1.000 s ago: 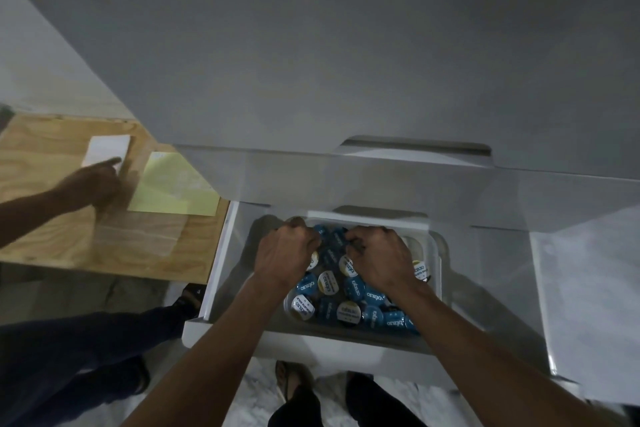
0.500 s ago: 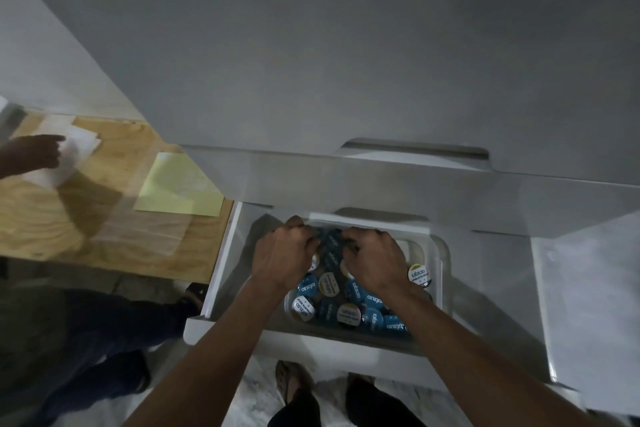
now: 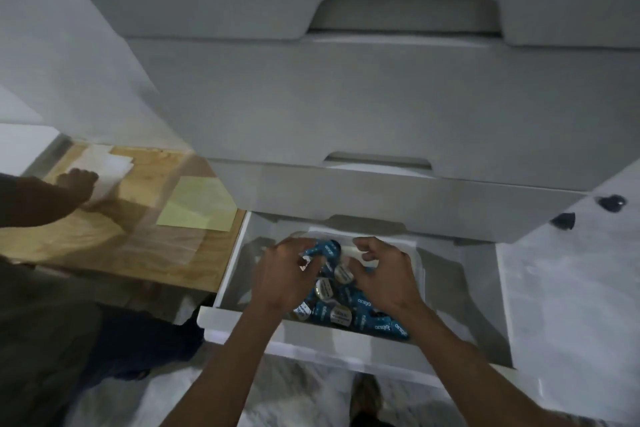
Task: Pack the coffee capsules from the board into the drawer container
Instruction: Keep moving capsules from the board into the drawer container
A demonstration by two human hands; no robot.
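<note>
Both hands have lifted off the blue coffee capsules (image 3: pixel 341 302) and spread apart; the capsules lie heaped in the white container (image 3: pixel 414 246) inside the open drawer (image 3: pixel 225 317), lower centre. Left hand (image 3: pixel 287 276) pinches one capsule; right hand (image 3: pixel 384 276) hovers with curled fingers, holding nothing I can make out. Another person's hand (image 3: pixel 78 184) presses white paper (image 3: pixel 110 163) on the wooden board (image 3: pixel 104 236) at left

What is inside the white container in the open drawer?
Blue coffee capsules piled loosely, some with pale lids up. The left hand and right hand cover the rest; the bottom is hidden.
</note>
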